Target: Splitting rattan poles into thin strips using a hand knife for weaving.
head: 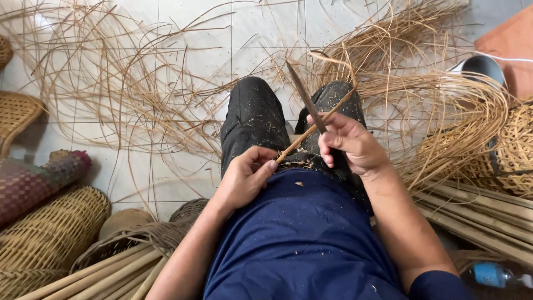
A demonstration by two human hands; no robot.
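Knife on cane strip, over the lap

R hand fingers closed round dark knife, blade up & away. L hand pinches near end of thin cane strip w/ thumb & fingers; strip crosses knife just below blade. Loose cane strands on floor beyond knife.

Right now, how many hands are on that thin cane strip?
2. Left hand pinches the thin tan cane strip at its lower end; right hand holds it higher, alongside a dark knife blade.
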